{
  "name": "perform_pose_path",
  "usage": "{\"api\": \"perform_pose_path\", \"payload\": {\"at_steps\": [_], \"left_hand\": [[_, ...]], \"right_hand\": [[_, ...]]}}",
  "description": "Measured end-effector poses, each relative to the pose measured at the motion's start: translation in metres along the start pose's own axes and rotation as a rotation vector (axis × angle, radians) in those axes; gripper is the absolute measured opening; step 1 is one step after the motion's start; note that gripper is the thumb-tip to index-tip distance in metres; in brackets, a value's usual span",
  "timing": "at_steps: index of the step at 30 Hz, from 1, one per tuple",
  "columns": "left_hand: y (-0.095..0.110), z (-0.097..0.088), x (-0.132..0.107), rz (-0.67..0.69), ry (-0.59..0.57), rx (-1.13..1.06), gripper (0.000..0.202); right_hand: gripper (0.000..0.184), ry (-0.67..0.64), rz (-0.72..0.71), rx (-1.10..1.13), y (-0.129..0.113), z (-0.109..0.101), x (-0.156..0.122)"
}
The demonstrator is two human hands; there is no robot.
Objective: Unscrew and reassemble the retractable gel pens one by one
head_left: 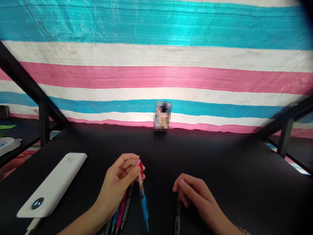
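My left hand (119,182) is closed around a pen (142,189) with a red clicker top, a clear barrel and a blue grip, held upright with its tip down near the black table (220,169). Under that hand lie several more pens (122,212) in pink, blue and grey. My right hand (195,197) rests on the table to the right, fingers curled over a dark pen (178,217) that lies under it.
A white power bank (52,186) with a cable lies at the left of the table. A small blurred box (162,115) stands at the table's back edge against a striped tarp (156,65). Black frame bars (29,88) slant at both sides.
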State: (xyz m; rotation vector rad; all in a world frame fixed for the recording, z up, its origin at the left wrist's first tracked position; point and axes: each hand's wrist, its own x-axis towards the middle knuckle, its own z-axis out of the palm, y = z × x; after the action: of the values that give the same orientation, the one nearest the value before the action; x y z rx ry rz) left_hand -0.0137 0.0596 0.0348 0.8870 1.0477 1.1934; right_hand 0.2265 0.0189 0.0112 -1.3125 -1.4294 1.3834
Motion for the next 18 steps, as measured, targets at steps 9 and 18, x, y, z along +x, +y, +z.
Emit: {"api": "perform_pose_path", "payload": {"at_steps": [9, 18], "left_hand": [[-0.0011, -0.0028, 0.0031, 0.016, -0.055, 0.011, 0.032], [0.0016, 0.0009, 0.0033, 0.018, 0.028, 0.009, 0.029]], "right_hand": [[0.05, 0.009, 0.005, 0.02, -0.0004, -0.0006, -0.0003], [0.053, 0.025, 0.016, 0.046, -0.0059, 0.0, 0.001]]}}
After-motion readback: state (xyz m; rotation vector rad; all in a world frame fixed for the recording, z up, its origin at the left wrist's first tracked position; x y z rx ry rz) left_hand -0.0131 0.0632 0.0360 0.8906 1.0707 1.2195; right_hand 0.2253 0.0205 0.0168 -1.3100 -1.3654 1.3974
